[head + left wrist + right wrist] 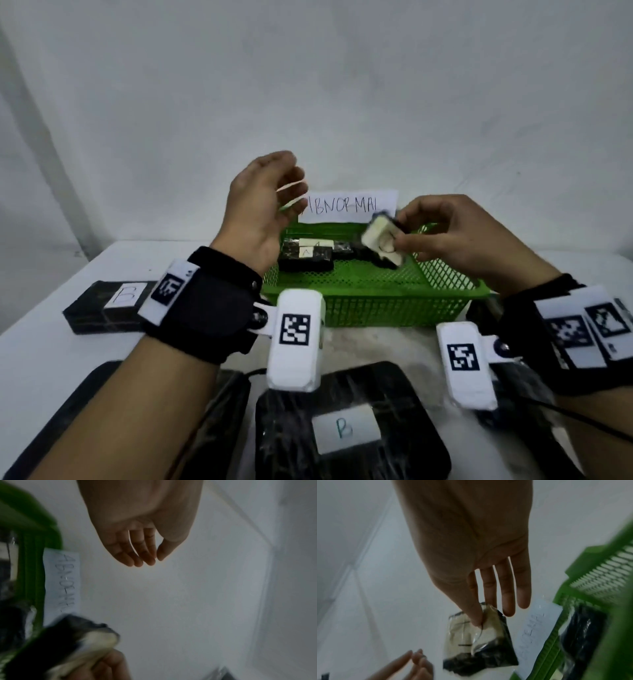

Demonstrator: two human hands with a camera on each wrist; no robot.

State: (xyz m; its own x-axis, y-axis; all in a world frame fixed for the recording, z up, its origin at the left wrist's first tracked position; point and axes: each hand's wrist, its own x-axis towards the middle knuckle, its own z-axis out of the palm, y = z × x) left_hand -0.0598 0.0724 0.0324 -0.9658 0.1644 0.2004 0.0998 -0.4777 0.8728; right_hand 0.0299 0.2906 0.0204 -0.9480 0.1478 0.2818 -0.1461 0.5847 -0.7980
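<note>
My right hand (400, 240) holds a small black wrapped packet (382, 240) with a white label above the green mesh basket (370, 308). In the right wrist view the thumb and forefinger (479, 620) pinch the packet (479, 639) at its clear wrap, while the other fingers stay straight. My left hand (274, 198) is raised over the basket's left rim, fingers relaxed and holding nothing. The left wrist view shows that hand (145, 558) empty, with the packet (77, 638) blurred below it.
A paper sign reading ABNORMAL (349, 205) stands behind the basket. Black packets labelled A (306, 257) lie inside it. A packet labelled B (109, 305) lies on the white table at left, and a larger one labelled B (346, 431) lies near me.
</note>
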